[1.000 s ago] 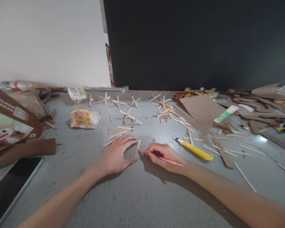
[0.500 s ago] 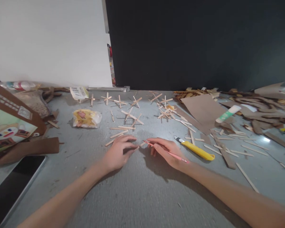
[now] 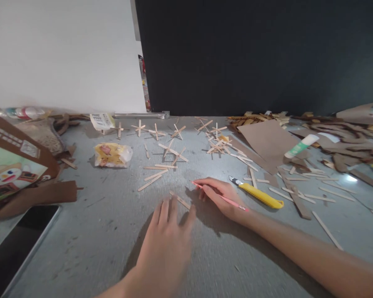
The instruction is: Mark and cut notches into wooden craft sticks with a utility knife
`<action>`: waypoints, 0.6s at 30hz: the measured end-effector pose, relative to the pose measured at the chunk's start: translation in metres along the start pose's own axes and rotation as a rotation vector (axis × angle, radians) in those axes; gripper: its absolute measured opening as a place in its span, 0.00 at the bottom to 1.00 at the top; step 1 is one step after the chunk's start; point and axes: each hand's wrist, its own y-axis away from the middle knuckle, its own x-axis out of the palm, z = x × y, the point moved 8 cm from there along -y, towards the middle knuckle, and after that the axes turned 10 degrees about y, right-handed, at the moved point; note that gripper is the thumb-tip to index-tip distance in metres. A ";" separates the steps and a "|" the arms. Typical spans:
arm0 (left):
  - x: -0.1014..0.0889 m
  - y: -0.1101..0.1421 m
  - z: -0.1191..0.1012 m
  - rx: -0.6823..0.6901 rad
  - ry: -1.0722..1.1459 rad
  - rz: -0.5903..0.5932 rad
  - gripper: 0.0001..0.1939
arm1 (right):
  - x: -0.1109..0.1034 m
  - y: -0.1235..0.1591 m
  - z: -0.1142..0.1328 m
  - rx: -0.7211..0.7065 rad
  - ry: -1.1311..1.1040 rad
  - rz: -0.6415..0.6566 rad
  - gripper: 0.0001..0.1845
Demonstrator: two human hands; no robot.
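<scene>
Wooden stick (image 3: 182, 201) lies left of the yellow cutter (image 3: 260, 195). Also left of it, the blurred left hand (image 3: 168, 248) has slightly parted fingers at the stick, hold unclear; the right hand (image 3: 219, 194), beside the cutter, pinches a pink pencil (image 3: 231, 202).

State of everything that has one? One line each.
Left hand: open, fingers spread, blurred.
Right hand: closed around slim pink pencil.
Pale flat wooden sticks: some crossed, others loose.
Yellow-handled utility knife: blade exposed.
Black rectangular phone: screen dark.
Green-and-white tube: lying on its side.
</scene>
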 end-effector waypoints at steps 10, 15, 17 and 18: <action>0.018 0.002 0.004 0.062 -0.055 0.022 0.27 | 0.002 0.001 0.009 -0.083 0.069 0.013 0.19; 0.025 -0.006 0.010 -0.005 0.009 -0.027 0.24 | 0.000 0.004 0.023 -0.199 0.127 0.022 0.18; 0.026 -0.007 0.012 -0.008 0.052 -0.035 0.24 | 0.000 0.006 0.029 -0.262 0.139 0.023 0.17; 0.026 -0.007 0.013 -0.010 0.076 -0.041 0.25 | 0.001 0.007 0.031 -0.294 0.150 0.026 0.17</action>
